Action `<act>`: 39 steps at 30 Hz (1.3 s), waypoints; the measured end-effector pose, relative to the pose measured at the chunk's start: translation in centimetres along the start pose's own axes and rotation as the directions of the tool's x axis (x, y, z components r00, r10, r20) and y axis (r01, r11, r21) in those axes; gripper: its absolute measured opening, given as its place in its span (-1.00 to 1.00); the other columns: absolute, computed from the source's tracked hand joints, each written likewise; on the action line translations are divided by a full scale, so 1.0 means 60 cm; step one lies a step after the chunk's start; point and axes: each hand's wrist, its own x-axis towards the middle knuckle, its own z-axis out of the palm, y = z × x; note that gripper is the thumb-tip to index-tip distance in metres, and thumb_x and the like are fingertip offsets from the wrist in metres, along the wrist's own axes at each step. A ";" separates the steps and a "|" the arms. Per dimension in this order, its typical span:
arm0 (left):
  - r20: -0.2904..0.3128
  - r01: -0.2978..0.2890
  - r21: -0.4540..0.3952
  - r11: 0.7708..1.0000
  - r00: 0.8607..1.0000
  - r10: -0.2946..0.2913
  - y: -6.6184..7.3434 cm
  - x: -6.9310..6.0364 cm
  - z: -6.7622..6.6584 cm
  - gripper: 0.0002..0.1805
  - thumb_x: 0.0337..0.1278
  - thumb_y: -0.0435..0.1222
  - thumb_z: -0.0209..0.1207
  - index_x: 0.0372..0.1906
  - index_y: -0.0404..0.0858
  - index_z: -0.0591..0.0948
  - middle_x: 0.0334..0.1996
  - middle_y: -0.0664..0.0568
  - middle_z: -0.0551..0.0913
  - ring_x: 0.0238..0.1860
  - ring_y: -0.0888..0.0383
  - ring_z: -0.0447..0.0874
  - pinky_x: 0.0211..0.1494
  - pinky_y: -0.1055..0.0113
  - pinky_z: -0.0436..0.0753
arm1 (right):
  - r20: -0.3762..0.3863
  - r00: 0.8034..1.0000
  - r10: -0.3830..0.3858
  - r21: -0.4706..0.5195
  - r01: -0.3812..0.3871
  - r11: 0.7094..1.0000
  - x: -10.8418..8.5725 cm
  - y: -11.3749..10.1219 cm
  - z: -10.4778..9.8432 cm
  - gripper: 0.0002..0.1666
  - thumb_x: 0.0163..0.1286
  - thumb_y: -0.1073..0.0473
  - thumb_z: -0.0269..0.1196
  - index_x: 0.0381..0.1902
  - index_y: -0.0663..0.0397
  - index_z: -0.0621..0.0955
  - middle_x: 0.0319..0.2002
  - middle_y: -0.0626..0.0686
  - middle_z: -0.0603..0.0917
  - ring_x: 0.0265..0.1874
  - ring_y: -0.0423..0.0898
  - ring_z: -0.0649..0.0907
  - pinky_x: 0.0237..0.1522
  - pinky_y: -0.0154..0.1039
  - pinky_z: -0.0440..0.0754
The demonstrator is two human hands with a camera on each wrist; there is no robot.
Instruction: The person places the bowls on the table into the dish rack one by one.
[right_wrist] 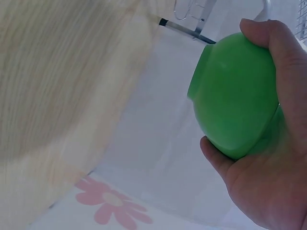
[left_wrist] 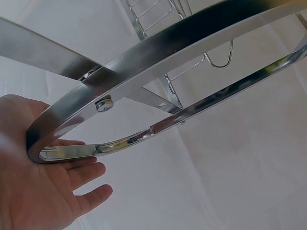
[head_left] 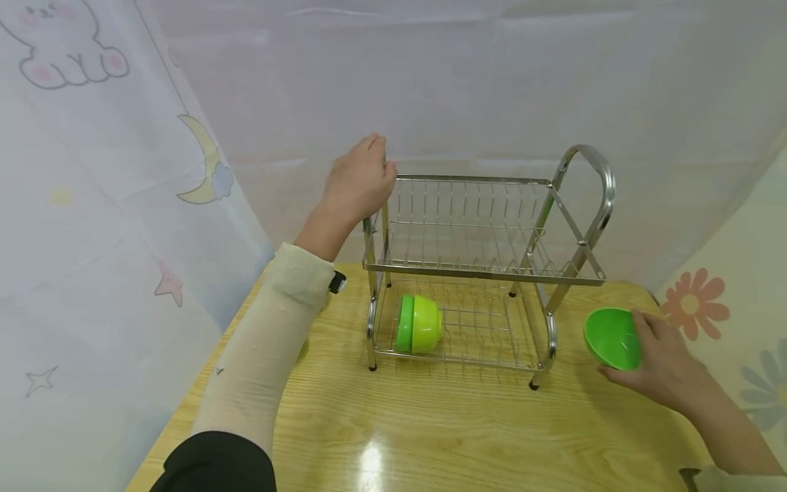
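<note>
My left hand (head_left: pixel 359 179) rests on the upper left end of the metal dish rack (head_left: pixel 479 275). In the left wrist view, the rack's curved handle (left_wrist: pixel 62 115) lies against the palm of that hand (left_wrist: pixel 43 182), its fingers extended and loose. To the right of the rack, my right hand (head_left: pixel 667 365) grips a green bowl (head_left: pixel 611 338) by its side, the bowl tilted. The right wrist view shows the green bowl (right_wrist: pixel 235 91) between thumb and fingers of the hand (right_wrist: pixel 268 182). A green bowl (head_left: pixel 404 324) and a yellow-green bowl (head_left: pixel 426 324) stand on edge, nested, at the lower shelf's left.
The rack stands on a wooden table (head_left: pixel 430 437); its upper shelf (head_left: pixel 461 239) holds nothing. Printed cloth (head_left: pixel 492 82) hangs behind and at both sides. Behind the left sleeve, a small object at the table's left is mostly hidden.
</note>
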 end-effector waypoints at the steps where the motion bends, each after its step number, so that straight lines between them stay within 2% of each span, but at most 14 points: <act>1: -0.002 0.000 -0.001 1.000 1.000 0.000 -0.001 0.000 0.000 -0.33 0.63 -0.05 -0.39 0.63 -0.30 -0.01 0.63 -0.06 0.00 0.63 0.06 -0.08 0.62 0.14 0.07 | 0.003 1.000 -0.001 -0.003 0.001 1.000 0.000 -0.006 -0.002 0.54 -0.11 -0.13 0.63 0.46 0.69 0.01 0.21 0.68 0.21 0.08 0.59 0.30 -0.21 0.55 0.49; 8: -0.009 0.004 -0.032 0.999 1.000 -0.004 -0.006 -0.005 0.001 -0.32 0.62 -0.03 -0.38 0.63 -0.29 -0.02 0.63 -0.04 -0.03 0.63 0.07 -0.12 0.63 0.15 0.03 | 0.015 1.000 -0.020 0.023 0.019 1.000 0.001 -0.046 -0.014 0.57 -0.11 -0.14 0.64 0.50 0.61 -0.02 0.22 0.65 0.26 0.06 0.59 0.34 -0.24 0.53 0.54; 16: -0.019 0.024 -0.146 0.989 0.999 -0.027 -0.012 -0.022 0.004 -0.27 0.60 0.04 -0.25 0.64 -0.22 -0.04 0.64 0.02 -0.03 0.63 0.12 -0.11 0.63 0.12 0.04 | 0.011 0.997 -0.078 0.026 0.078 0.997 -0.003 -0.082 -0.024 0.56 -0.16 -0.11 0.67 0.48 0.64 0.03 0.24 0.62 0.28 0.06 0.53 0.37 -0.19 0.46 0.55; 21: -0.025 0.003 -0.154 0.988 1.000 -0.007 -0.020 -0.038 0.006 -0.23 0.58 0.13 -0.31 0.65 -0.18 -0.09 0.65 0.03 -0.10 0.64 0.11 -0.19 0.64 0.15 -0.05 | 0.027 0.995 -0.096 0.033 0.095 0.995 -0.002 -0.103 -0.031 0.57 -0.14 -0.15 0.66 0.50 0.60 0.02 0.28 0.61 0.26 0.11 0.53 0.35 -0.16 0.47 0.54; 25: -0.038 -0.022 -0.151 0.988 0.999 0.017 -0.026 -0.052 0.007 -0.20 0.56 0.19 -0.33 0.66 -0.15 -0.11 0.65 0.03 -0.14 0.64 0.08 -0.22 0.64 0.09 -0.06 | 0.039 0.994 -0.106 0.048 0.104 0.993 -0.001 -0.119 -0.034 0.58 -0.14 -0.15 0.66 0.52 0.57 0.01 0.30 0.59 0.25 0.12 0.51 0.35 -0.17 0.44 0.56; 31: -0.061 -0.038 -0.143 0.989 0.998 0.029 -0.035 -0.081 0.006 -0.12 0.51 0.28 -0.38 0.65 -0.18 -0.12 0.65 0.01 -0.23 0.65 0.04 -0.32 0.64 0.01 -0.11 | 0.042 0.994 -0.103 0.050 0.101 0.994 0.002 -0.142 -0.036 0.57 -0.14 -0.20 0.65 0.53 0.53 0.04 0.33 0.54 0.25 0.17 0.48 0.34 -0.15 0.43 0.57; 39: -0.183 -0.140 -0.175 0.975 0.977 0.107 -0.040 -0.145 0.008 -0.14 0.52 0.25 -0.26 0.62 -0.24 0.05 0.65 -0.03 -0.21 0.64 0.00 -0.27 0.64 0.00 -0.09 | 0.043 0.992 -0.118 0.083 0.115 0.990 0.011 -0.175 -0.035 0.55 -0.12 -0.24 0.63 0.53 0.51 0.06 0.36 0.50 0.24 0.19 0.43 0.35 -0.13 0.39 0.59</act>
